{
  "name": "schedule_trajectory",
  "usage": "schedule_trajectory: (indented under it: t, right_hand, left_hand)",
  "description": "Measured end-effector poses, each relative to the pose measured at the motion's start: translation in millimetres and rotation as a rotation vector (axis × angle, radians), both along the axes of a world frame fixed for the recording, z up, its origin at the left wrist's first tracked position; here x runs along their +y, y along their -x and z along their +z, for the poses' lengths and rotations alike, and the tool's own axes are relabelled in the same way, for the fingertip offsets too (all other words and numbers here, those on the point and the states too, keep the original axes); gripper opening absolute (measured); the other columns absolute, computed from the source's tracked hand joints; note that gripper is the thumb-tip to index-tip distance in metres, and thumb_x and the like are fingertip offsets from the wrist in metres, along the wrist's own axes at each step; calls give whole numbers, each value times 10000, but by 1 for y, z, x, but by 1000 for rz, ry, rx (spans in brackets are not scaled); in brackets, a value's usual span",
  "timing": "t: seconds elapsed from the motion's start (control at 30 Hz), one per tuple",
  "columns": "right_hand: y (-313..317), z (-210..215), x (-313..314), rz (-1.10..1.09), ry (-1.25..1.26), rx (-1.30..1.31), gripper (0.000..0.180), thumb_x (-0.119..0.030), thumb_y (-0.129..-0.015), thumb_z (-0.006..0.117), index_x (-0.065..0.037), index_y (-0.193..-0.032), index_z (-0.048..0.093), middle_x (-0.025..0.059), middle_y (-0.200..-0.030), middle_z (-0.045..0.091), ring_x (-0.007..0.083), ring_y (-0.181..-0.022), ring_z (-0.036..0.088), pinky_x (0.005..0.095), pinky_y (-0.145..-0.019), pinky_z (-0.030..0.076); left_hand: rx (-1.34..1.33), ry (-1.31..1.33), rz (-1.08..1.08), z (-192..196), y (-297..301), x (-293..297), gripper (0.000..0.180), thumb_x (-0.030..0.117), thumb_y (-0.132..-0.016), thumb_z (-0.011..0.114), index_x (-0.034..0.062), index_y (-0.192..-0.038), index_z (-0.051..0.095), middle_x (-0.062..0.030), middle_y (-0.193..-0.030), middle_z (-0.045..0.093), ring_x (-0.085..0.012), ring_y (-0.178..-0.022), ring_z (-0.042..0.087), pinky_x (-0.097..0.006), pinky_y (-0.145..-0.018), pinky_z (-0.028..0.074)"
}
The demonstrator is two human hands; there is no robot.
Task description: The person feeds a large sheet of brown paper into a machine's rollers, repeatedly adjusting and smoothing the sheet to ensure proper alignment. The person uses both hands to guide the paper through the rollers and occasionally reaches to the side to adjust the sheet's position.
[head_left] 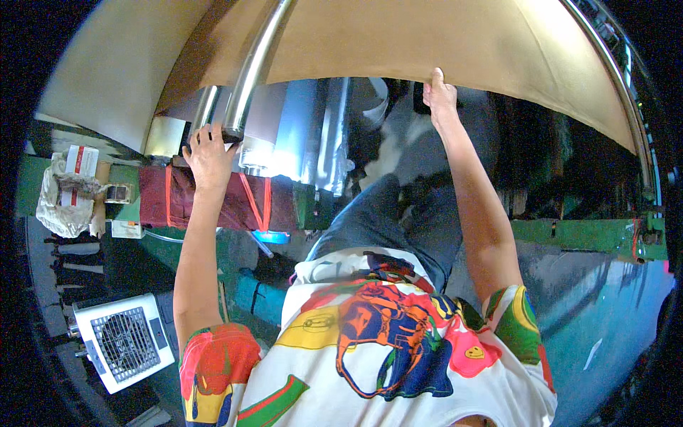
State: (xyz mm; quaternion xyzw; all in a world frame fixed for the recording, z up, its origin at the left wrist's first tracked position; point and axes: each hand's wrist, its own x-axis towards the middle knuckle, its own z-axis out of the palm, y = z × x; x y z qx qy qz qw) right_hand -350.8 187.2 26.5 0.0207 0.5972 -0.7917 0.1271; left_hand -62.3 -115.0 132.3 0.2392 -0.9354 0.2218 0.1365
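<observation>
A wide brown sheet (427,39) stretches across the top of the view, curving over a machine. My right hand (440,96) reaches up and pinches the sheet's lower edge near the middle. A shiny metal roller (249,71) runs up under the sheet on the left. My left hand (210,155) grips the roller's lower end, fingers wrapped around its dark tip. Both my arms are stretched out, bare below a brightly printed white shirt.
Further silvery rollers (313,135) lie below the sheet. A maroon-wrapped beam with orange straps (213,203) crosses under my left hand. A white grilled box (124,341) stands lower left, a crumpled white bundle (60,203) at far left, and a green machine frame (583,233) at right.
</observation>
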Motion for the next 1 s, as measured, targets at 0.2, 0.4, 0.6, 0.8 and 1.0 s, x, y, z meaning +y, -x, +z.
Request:
schedule_trajectory:
  t: [0.2,0.4,0.6,0.8,1.0]
  right_hand:
    - [1,-14,-6,-1,75,-15,392,-354,-882,452,-44,-643,453,12,-521,422,106,-430,394,234,-388,302]
    - [-1,-9,-14,121,121,44,353,-302,-880,430,-79,-608,401,3,-492,385,100,-397,327,242,-377,249]
    - [-4,-14,-31,103,147,23,329,-287,-869,436,-84,-611,409,2,-497,391,94,-387,323,248,-362,241]
    - [-17,-6,-50,67,123,30,346,-262,-871,413,-107,-567,354,-2,-474,336,106,-379,293,259,-360,237]
    - [-9,-13,-60,15,111,47,386,-303,-883,410,-116,-552,345,2,-445,311,134,-354,281,280,-345,225]
  left_hand:
    - [-20,129,-15,-4,2,3,551,299,-636,717,104,-1086,466,-69,-1060,535,-266,-1042,489,-537,-812,413]
    - [-7,139,-25,-8,0,-1,495,334,-676,684,102,-1054,465,-64,-1036,538,-267,-1029,497,-564,-800,404]
    - [-69,140,45,-8,-1,-5,558,344,-691,671,126,-1157,457,-60,-1090,533,-252,-1060,488,-542,-833,400]
    - [-11,145,-14,-12,-5,-10,527,342,-664,695,108,-1078,469,-76,-1011,548,-276,-1011,514,-534,-778,430]
    - [20,147,-63,-12,-6,-7,517,362,-654,699,86,-1042,499,-87,-911,565,-295,-942,545,-578,-777,430]
